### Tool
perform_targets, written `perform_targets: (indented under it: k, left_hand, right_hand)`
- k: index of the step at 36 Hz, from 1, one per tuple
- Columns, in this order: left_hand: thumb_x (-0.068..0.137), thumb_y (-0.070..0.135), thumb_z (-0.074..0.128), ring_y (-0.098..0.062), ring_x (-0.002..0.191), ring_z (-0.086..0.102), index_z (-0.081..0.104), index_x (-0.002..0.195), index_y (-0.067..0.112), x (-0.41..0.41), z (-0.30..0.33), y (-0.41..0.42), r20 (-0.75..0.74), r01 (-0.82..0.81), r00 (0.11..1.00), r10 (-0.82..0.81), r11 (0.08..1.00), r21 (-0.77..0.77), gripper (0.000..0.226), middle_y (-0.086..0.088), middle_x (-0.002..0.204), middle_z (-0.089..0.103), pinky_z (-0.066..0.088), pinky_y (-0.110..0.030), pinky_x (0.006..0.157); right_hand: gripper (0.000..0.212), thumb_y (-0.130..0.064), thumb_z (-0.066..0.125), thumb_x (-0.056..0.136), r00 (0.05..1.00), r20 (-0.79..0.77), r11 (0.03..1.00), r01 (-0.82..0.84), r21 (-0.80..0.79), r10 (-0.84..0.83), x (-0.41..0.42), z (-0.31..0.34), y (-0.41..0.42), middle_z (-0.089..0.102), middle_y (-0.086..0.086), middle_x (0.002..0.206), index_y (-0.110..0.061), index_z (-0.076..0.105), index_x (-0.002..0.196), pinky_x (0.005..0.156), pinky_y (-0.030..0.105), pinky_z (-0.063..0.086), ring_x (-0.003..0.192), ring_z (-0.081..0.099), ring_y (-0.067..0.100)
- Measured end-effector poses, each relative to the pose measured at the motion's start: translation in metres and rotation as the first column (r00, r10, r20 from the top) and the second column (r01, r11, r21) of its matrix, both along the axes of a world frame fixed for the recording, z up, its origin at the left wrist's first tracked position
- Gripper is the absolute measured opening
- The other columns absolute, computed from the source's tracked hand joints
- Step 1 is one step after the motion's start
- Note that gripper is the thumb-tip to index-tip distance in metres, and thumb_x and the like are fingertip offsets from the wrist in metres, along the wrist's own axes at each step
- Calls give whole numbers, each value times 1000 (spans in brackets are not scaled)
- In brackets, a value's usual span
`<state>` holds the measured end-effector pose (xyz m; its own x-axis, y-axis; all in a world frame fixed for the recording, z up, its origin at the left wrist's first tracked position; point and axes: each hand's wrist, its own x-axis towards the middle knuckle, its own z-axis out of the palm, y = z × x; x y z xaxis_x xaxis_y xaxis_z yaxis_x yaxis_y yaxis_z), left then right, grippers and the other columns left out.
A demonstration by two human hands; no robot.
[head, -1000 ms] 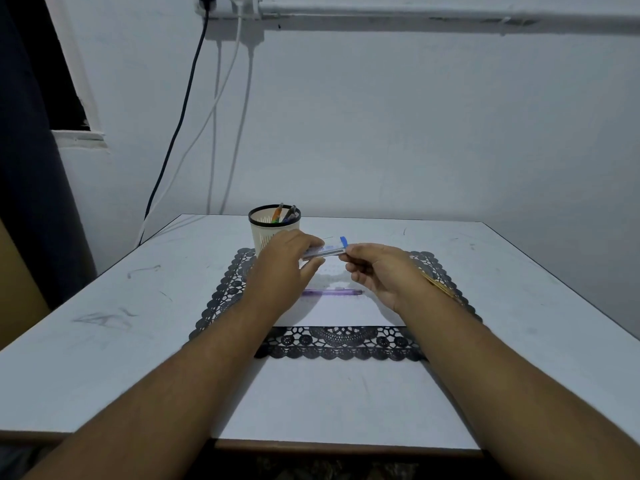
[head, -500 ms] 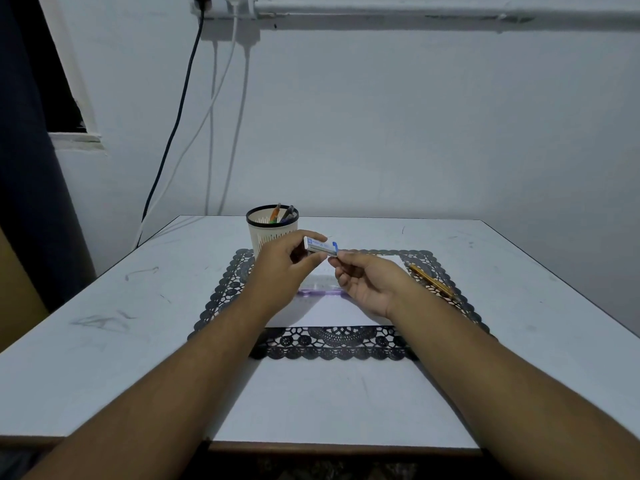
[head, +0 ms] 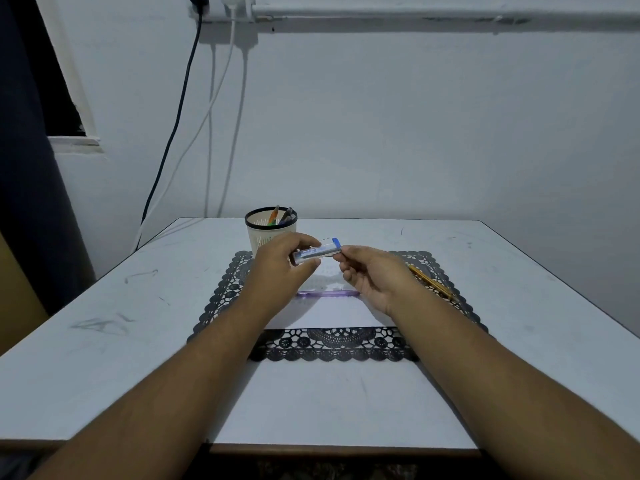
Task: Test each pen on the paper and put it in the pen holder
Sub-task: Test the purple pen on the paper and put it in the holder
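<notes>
Clear plastic, the small blue-capped case (head: 317,252) is pinched above the paper (head: 332,311) by the left hand (head: 282,268) at one end, the right hand (head: 372,271) at the cap. Pulled hard, it could spill its contents. A purple pen (head: 327,293) waits on the paper, well short of the pen holder (head: 271,230).

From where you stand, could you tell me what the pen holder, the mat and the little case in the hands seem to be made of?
The pen holder looks like cream moulded plastic: slotted wall, dark rim. The mat looks like dark cut-out plastic or vinyl lace, though fabric is possible. The little case, gripped by the left hand and right hand, seems clear glossy plastic with a blue cap.
</notes>
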<state>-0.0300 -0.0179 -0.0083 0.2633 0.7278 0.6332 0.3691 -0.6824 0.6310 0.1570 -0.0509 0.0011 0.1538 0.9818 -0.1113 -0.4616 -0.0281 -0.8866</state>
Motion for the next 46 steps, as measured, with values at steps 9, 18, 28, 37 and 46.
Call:
perform_targets:
  k: [9, 18, 28, 37, 46]
  left_hand:
    - [91, 17, 73, -4, 76, 59, 71, 103, 22, 2, -3, 1, -236, -92, 964, 123, 986, 137, 13, 14, 89, 65, 47, -24, 65]
    - [93, 25, 68, -5, 77, 58, 66, 98, 27, 5, -5, 0, -278, -130, 947, 164, 982, 137, 5, 15, 86, 62, 46, -27, 61]
    - [94, 23, 68, -4, 77, 60, 65, 97, 22, 6, -4, -2, -256, -128, 954, 158, 983, 132, 5, 12, 86, 64, 48, -26, 64]
    - [93, 21, 68, -4, 77, 61, 65, 98, 21, 6, -4, -4, -253, -125, 955, 153, 985, 122, 5, 12, 88, 63, 51, -30, 66]
    - [94, 22, 68, -1, 79, 61, 64, 99, 24, 6, -5, -3, -274, -96, 953, 129, 987, 130, 6, 14, 90, 63, 43, -18, 63]
  right_hand:
    - [6, -9, 69, 96, 899, 406, 964, 59, 257, -163, -4, 3, -5, 78, 13, 87, -5, 74, 95, 61, 28, 55, 71, 65, 17]
    - [9, -11, 68, 98, 828, 518, 955, 67, 290, -215, -5, 0, -6, 75, 5, 79, -6, 75, 96, 61, 28, 54, 69, 65, 11]
    - [8, -11, 72, 95, 793, 545, 930, 72, 360, -272, -6, -1, -4, 74, 10, 89, -13, 75, 88, 62, 29, 57, 77, 66, 13]
    - [4, -8, 76, 91, 810, 531, 925, 35, 378, -248, -6, -1, -4, 69, 5, 76, -7, 73, 90, 64, 34, 57, 75, 64, 15]
    - [4, -1, 73, 91, 854, 456, 922, 66, 382, -250, -6, 0, -5, 72, 7, 79, -5, 72, 92, 61, 31, 55, 74, 67, 14]
